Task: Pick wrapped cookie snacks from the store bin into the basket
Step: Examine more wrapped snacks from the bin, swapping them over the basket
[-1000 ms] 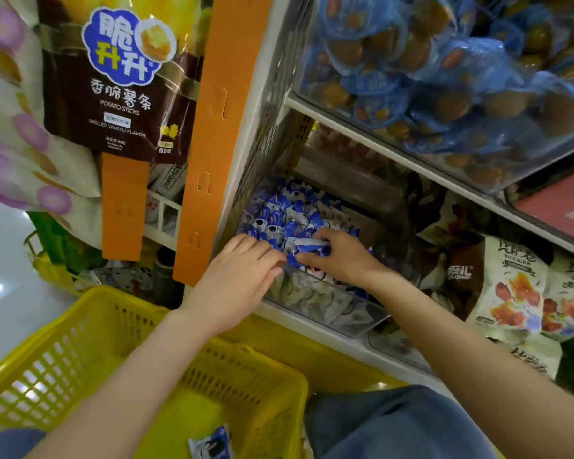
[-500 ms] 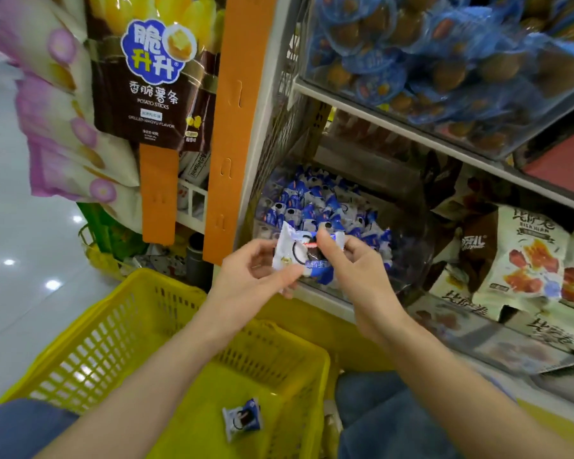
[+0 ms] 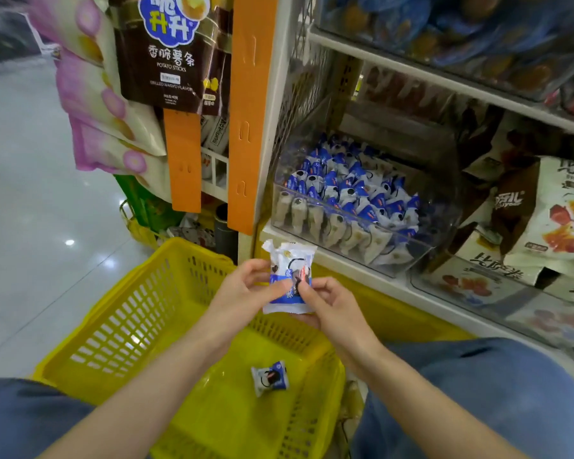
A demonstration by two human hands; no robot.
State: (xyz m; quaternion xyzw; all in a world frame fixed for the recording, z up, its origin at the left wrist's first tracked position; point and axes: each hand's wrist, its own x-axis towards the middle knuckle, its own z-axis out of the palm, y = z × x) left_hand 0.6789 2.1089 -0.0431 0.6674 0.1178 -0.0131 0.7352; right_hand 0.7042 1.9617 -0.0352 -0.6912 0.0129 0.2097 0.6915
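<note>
Head view, nearest first: I see a loose cookie snack [image 3: 269,377] lying on the floor of the yellow basket [image 3: 113,326]. Above its far rim my left hand [image 3: 242,293] and right hand [image 3: 328,306] both pinch a held cookie snack [image 3: 290,276] upright, fingers curled on its wrapper. Beyond, the clear store bin [image 3: 424,250] on the shelf holds many more packets

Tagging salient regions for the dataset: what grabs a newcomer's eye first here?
A blue-and-white cookie packet sits at centre, pinched between the left hand and right hand above the yellow basket. A second packet lies on the basket's floor. The clear bin on the shelf behind is heaped with the same packets.
</note>
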